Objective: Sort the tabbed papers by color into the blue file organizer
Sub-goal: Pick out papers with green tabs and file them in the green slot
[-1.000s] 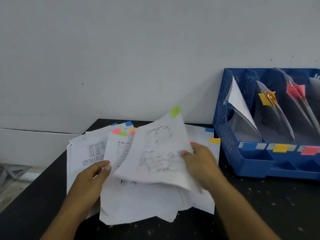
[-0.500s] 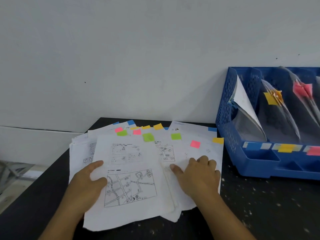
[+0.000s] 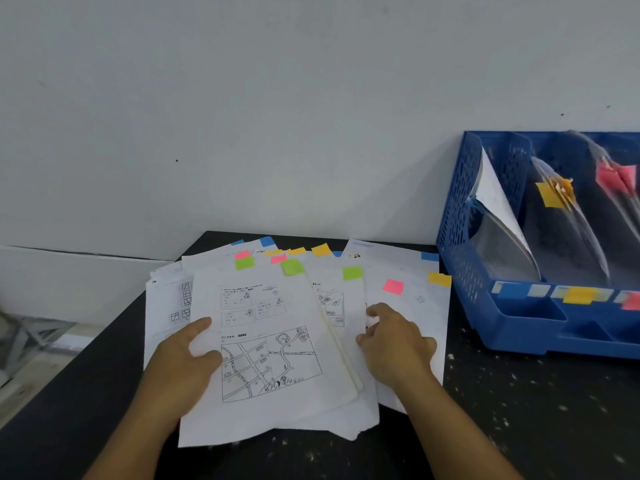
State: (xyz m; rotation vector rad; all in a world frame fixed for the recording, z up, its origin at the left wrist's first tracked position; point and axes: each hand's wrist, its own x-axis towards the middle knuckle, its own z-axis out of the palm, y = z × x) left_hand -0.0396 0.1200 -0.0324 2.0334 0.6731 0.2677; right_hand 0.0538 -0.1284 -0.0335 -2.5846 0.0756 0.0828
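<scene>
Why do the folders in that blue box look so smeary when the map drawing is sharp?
Head view: the map sheet is crisp near the centre; the blue file organizer sits at the wide-angle edge, its papers soft and stretched. Lighting is flat, no glare.

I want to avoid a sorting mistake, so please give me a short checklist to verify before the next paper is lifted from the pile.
1. Top sheet's tab colour readable: ok, the map sheet carries a green tab.
2. Organizer has a green slot: cannot tell; only blue, yellow and pink labels are in view, and its right side is cut off.
3. Pile steadied: ok, the left hand rests on the map sheet.
4. Right hand free to lift: cannot tell; its fingers curl at the sheets' edges.
5. Single sheet separated: cannot tell; several edges are stacked under the map sheet.
</scene>
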